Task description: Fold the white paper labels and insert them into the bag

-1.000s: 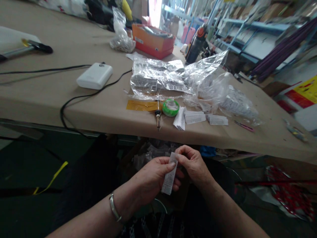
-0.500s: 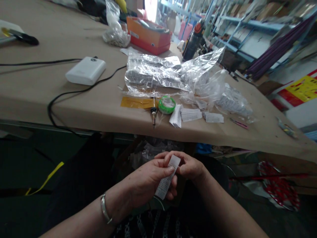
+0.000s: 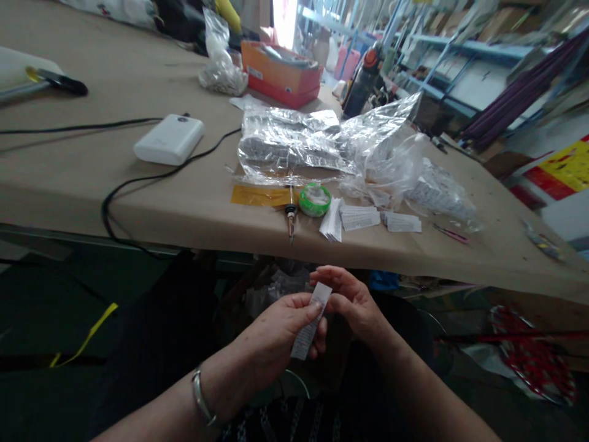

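Observation:
My left hand (image 3: 280, 325) pinches a narrow printed paper strip (image 3: 304, 336) between thumb and fingers, over my lap below the table edge. The strip is white with small dark print and stands slanted. Just right of it, my right hand (image 3: 352, 301) has its fingers stretched and apart from the thumb; the thumb tip is close to the strip's edge, and I cannot tell whether it touches. On the table ahead lie a folded bundle of white strips (image 3: 331, 221) and two fanned stacks of printed strips, one in the middle (image 3: 360, 218) and one farther right (image 3: 402, 222).
A soldering iron (image 3: 291, 220) lies at the table's front edge beside a green tape roll (image 3: 315, 200). Behind them are clear plastic bags (image 3: 299, 141). A white power bank (image 3: 169, 140) and black cable (image 3: 133, 181) lie left, pink tweezers (image 3: 451, 234) right. An orange box (image 3: 281, 72) stands behind.
My right hand's fingers have lifted and spread away from the strip. My left hand still holds the strip, and the whole view has shifted slightly.

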